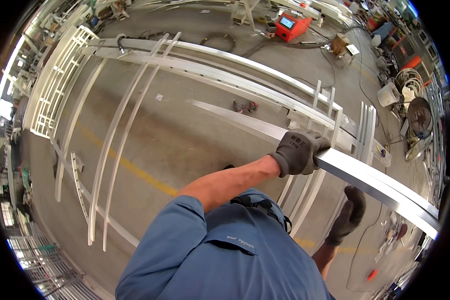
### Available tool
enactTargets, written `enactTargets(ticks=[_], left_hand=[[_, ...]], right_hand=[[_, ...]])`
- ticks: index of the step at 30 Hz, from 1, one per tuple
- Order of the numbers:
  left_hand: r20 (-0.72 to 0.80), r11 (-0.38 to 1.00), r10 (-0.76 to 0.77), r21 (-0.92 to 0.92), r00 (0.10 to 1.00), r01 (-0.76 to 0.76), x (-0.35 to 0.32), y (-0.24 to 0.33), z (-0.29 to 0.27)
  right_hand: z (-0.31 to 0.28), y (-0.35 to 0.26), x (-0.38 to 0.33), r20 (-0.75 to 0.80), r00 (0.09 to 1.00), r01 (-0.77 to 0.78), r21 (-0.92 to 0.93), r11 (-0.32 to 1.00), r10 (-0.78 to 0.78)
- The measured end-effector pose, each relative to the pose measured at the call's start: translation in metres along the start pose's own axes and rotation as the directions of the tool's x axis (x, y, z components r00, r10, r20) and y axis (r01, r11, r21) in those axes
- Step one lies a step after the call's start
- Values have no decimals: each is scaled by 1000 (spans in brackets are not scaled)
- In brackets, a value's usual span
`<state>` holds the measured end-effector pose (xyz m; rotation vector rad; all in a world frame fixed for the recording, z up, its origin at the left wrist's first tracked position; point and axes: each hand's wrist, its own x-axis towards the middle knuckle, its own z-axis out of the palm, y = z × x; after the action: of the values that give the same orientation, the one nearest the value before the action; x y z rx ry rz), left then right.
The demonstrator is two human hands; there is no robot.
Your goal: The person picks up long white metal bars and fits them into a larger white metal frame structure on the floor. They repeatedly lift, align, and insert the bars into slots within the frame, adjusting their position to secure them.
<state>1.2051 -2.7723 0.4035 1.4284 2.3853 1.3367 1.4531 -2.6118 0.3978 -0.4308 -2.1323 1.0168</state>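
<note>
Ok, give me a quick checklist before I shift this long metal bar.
1. Left hand grip on the metal bar: closed around it, ok.
2. Right hand supporting the bar: hangs below it, apart, not ok.
3. Gloves on both hands: ok.
4. Bar's far end free of the white railing frame: cannot tell.
5. Floor ahead: small red and black tool lies there, not ok.

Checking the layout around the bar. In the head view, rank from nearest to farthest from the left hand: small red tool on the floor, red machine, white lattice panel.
1. Small red tool, floor beyond left hand.
2. Red machine, far ahead.
3. White lattice panel, far left.
</note>
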Motion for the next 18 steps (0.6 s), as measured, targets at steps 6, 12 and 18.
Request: enactTargets(ticks=[6, 12, 18], left_hand=[[-215, 979, -2, -201, 977, -42, 20, -6, -37], [-405, 947, 73, -259, 911, -190, 77, -3, -139], [-451, 853, 57, -441, 891, -278, 23, 24, -267]], right_hand=[[18, -7, 45, -35, 999, -23, 270, 963, 34], [53, 4, 48, 211, 966, -203, 249, 947, 151], [77, 4, 44, 404, 860, -389, 122, 913, 312]])
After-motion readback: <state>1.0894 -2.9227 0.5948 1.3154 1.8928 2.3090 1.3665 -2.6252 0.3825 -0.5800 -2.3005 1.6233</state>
